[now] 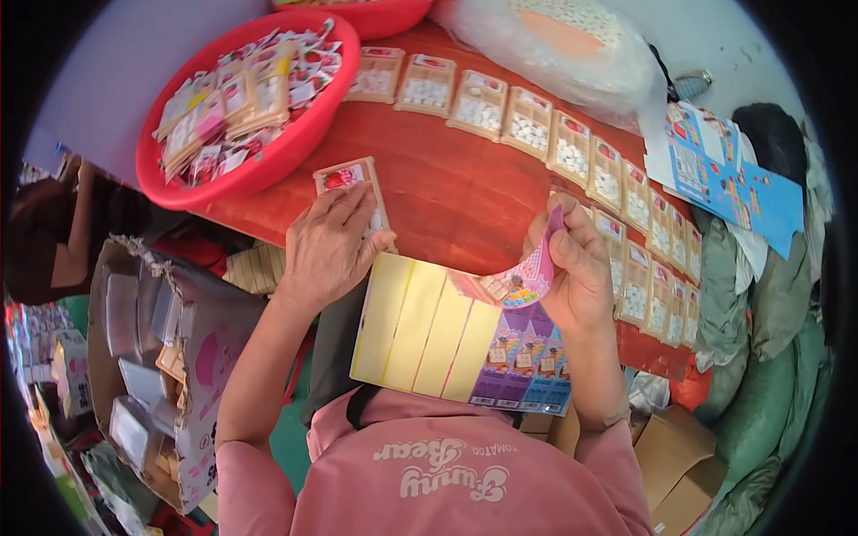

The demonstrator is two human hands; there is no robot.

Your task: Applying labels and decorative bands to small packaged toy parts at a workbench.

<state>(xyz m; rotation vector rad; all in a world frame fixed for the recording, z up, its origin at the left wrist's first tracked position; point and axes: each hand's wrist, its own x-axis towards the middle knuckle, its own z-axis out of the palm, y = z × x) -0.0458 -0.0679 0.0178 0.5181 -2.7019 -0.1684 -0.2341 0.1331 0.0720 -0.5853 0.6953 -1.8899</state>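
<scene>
A sticker sheet [429, 330] with yellow bare backing strips and purple and blue printed strips lies at the near edge of a red-brown table [447, 183]. My right hand [576, 272] pinches a pink sticker strip [532, 272] that curls up off the sheet. My left hand [329, 246] rests flat on a small tan packet [350, 183] with a red picture on it, pressing it to the table.
A red basin [268, 165] full of small packets stands at the far left. A curved row of filled packets [572, 152] runs along the table's far and right edges. A clear bag [554, 45] lies behind. Cardboard boxes [170, 357] stand at lower left and lower right.
</scene>
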